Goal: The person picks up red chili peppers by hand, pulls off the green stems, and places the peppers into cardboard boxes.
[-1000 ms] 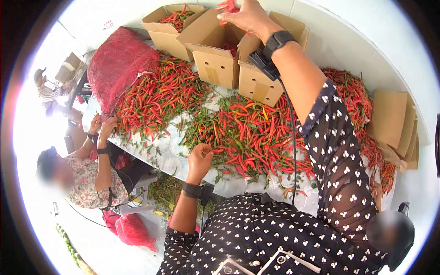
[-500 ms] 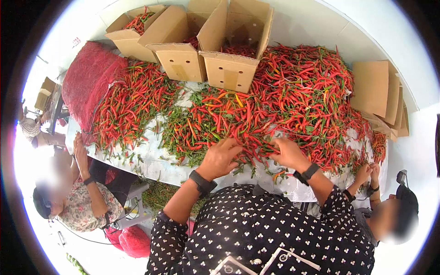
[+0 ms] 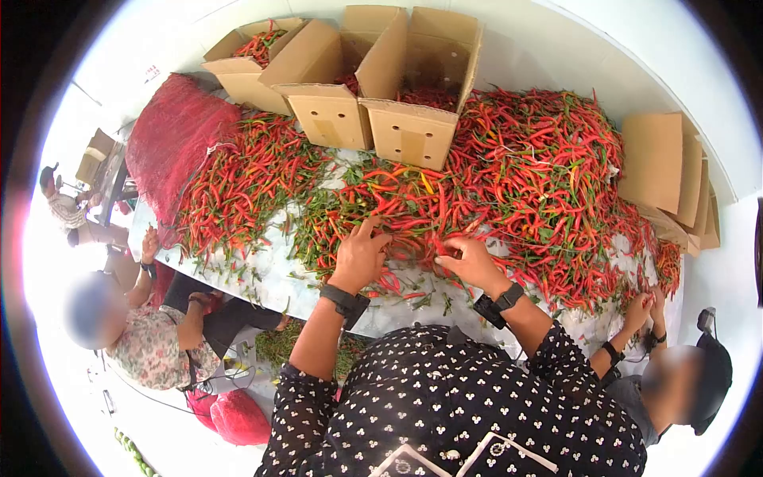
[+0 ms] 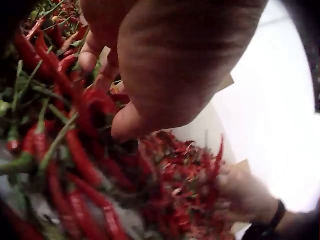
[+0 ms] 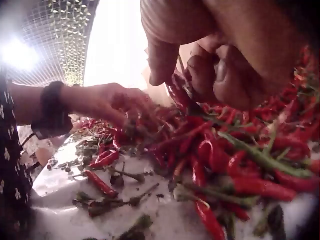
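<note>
Over the near edge of the heap of red and green chillies point(image 3: 397, 226), my left hand point(image 3: 360, 256) reaches in with thumb and fingers apart. In the left wrist view, red chillies point(image 4: 82, 155) lie right below that hand's thumb, and the area between its fingers is blurred. My right hand point(image 3: 470, 262) is a short way to the right, its fingers curled. The right wrist view shows it pinching a red chilli point(image 5: 179, 95) between thumb and fingers, above the heap.
Open cardboard boxes point(image 3: 409, 131) stand behind the heap, with chillies inside. A red mesh sack point(image 3: 171, 147) lies at the left, and folded cardboard point(image 3: 653, 159) leans at the right. People sit at both sides. Loose stems and chillies point(image 5: 102, 182) litter the white table cover point(image 5: 60, 210).
My right hand has come down from above the boxes to the heap and now holds a red chilli. My left hand has moved slightly over the heap, with its fingers spreading.
</note>
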Tool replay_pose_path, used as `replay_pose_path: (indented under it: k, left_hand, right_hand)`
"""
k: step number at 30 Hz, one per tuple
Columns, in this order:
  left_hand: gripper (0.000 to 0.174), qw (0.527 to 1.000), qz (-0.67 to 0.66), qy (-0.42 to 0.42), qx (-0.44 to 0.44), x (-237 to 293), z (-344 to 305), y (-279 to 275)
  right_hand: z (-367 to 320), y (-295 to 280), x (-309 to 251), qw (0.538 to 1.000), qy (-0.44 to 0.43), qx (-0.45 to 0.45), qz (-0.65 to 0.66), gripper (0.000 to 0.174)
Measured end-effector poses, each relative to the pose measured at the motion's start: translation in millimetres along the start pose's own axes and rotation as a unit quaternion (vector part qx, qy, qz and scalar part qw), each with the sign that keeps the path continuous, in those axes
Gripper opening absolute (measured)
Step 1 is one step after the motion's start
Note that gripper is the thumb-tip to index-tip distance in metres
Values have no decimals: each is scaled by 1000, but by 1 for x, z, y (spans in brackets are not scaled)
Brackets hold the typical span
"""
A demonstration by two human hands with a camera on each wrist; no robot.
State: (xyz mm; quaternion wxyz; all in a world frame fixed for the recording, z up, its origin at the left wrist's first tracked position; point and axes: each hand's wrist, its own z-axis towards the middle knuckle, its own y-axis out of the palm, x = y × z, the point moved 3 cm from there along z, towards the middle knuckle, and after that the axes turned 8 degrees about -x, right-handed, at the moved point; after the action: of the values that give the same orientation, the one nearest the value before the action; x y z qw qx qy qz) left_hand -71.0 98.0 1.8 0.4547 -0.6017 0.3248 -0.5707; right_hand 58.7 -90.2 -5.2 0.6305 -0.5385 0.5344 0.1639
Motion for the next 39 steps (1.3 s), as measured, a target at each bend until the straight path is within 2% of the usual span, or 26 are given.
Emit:
replay_pose_path:
  k: [1, 3, 4, 5, 7, 9, 11, 13, 17, 19, 20, 21, 22, 23, 24, 25, 26, 27, 28, 29, 31, 32, 35, 36, 37, 39]
  left_hand:
    - [31, 1000, 3, -4, 5, 2, 1, -6]
    - [28, 982, -177, -7, 68, 13, 0, -22]
    - [23, 960, -272, -43, 51, 20, 0, -30]
    - [23, 960, -270, -46, 54, 23, 0, -29]
    - [21, 910, -395, -120, -39, 21, -2, -15]
    - [18, 915, -376, -132, -55, 18, -4, -7]
    - [14, 910, -399, -110, -9, 18, -6, -5]
    - [14, 915, -386, -112, -9, 20, -7, -9]
    - [11, 902, -413, -125, -9, 16, -7, -9]
    - [9, 787, -592, -169, -43, 12, -7, -2]
    - [8, 747, -642, -165, -55, 7, -7, 3]
    - [8, 748, -641, -165, -51, 7, -8, 1]
    - [8, 682, -715, -145, -51, 10, -8, 0]
    - [8, 611, -781, -122, -49, 12, -9, -1]
    - [8, 613, -781, -114, -30, 10, -10, -2]
    - [8, 614, -780, -114, -27, 6, -10, -3]
    - [8, 553, -826, -93, 53, 0, -11, -6]
    - [8, 484, -862, -69, 132, -8, -11, -9]
    - [10, 456, -879, -62, 125, -16, -12, -11]
    - [10, 458, -878, -57, 124, -19, -13, -9]
    - [10, 528, -842, -112, 8, -7, -16, -11]
    - [12, 592, -794, -136, -27, 2, -15, -10]
    - [14, 608, -781, -127, -63, 13, -13, -3]
    - [14, 643, -749, -148, -61, 15, -13, -2]
    - [14, 642, -750, -148, -61, 15, -13, -2]
    - [13, 763, -621, -152, -95, 16, -14, -6]
  right_hand:
    - [6, 2, -4, 1000, -6, -31, 2, 34]
    - [12, 10, -9, 999, -21, -33, -20, 33]
    - [12, 11, -19, 994, -62, -36, -86, 32]
    - [13, 13, -28, 983, -103, -37, -150, 31]
    - [13, 17, -39, 976, -131, -38, -169, 29]
    - [12, 17, -49, 973, -139, -44, -179, 24]
    - [12, 16, -54, 968, -139, -56, -201, 24]
    - [12, 18, -59, 962, -143, -70, -223, 25]
    - [12, 23, -65, 959, -178, -34, -219, 28]
    - [15, 24, -61, 961, -188, -24, -201, 29]
    - [18, 23, -59, 964, -212, -16, -163, 26]
    - [20, 22, -62, 964, -236, -9, -123, 23]
    - [20, 23, -64, 963, -239, -11, -122, 23]
    - [20, 24, -65, 979, -199, -37, -22, 19]
    - [22, 25, -65, 982, -157, -64, 78, 17]
    - [24, 26, -65, 982, -160, -66, 78, 17]
    - [27, 25, -58, 969, -82, -82, 217, 15]
    - [28, 24, -54, 932, -3, -96, 350, 14]
    - [29, 21, -54, 892, 19, -96, 441, 12]
    - [31, 18, -57, 894, 15, -94, 439, 12]
    - [32, 18, -60, 843, 50, -77, 531, 11]
    - [34, 19, -62, 825, 60, -73, 557, 9]
    - [40, 28, -52, 828, 82, -88, 548, 10]
    - [40, 30, -52, 825, 74, -93, 552, 12]
    - [39, 30, -51, 825, 75, -93, 552, 12]
    - [39, 32, -51, 833, 77, -105, 538, 11]
